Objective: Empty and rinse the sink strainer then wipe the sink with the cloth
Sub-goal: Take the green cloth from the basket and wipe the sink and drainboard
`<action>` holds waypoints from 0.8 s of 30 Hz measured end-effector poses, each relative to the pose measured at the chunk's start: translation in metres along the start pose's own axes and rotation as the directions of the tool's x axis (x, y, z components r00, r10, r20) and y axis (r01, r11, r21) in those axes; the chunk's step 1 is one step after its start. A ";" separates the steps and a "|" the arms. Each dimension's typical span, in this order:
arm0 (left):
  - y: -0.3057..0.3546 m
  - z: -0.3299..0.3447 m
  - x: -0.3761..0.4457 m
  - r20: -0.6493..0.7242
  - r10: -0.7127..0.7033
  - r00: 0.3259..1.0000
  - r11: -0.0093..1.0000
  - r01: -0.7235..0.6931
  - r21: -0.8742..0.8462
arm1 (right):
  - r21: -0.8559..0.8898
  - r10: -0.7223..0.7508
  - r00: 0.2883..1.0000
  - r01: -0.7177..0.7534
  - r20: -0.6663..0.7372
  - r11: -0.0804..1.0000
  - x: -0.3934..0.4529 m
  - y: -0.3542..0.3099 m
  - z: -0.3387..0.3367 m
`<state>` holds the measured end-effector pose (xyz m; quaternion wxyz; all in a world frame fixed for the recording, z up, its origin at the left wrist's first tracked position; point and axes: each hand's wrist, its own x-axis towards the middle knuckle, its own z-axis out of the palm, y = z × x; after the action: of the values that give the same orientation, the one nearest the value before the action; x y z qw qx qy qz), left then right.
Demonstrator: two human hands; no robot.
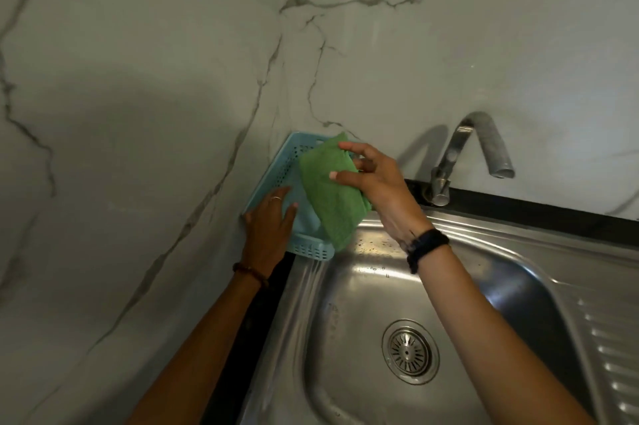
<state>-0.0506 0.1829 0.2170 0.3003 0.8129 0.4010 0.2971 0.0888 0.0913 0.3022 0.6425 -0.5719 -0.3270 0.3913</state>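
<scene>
A folded green cloth point(326, 191) hangs over a light blue perforated basket point(280, 161) in the corner left of the steel sink point(363, 289). My right hand point(375, 182) pinches the cloth's upper right edge between thumb and fingers. My left hand point(271, 227) rests flat on the basket's near left side, fingers straight. The round metal strainer point(409, 351) sits in the drain at the bottom of the basin, below both hands.
A steel tap point(484, 144) curves over the back rim of the sink. Marble wall panels meet in the corner behind the basket. A ribbed draining board point(612, 355) lies right of the basin. A black strip point(539, 213) runs behind the sink.
</scene>
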 end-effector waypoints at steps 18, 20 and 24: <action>0.093 0.071 -0.091 0.739 -0.189 0.647 0.124 0.762 -0.635 | 0.334 0.177 0.980 -0.196 0.089 0.922 -0.116 0.053 -0.073; 0.094 0.071 -0.092 0.759 -0.209 0.617 0.091 0.785 -0.613 | 0.307 0.196 0.979 -0.206 0.064 0.929 -0.119 0.056 -0.080; 0.088 0.067 -0.093 0.733 -0.358 0.578 0.129 0.808 -0.574 | 0.408 0.146 0.989 -0.120 -0.032 0.905 -0.118 0.049 -0.104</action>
<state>-0.0068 0.0451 0.2151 0.8465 0.3301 0.3984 0.1253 0.1161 -0.0605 0.2428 0.7286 -0.4593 -0.1792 0.4755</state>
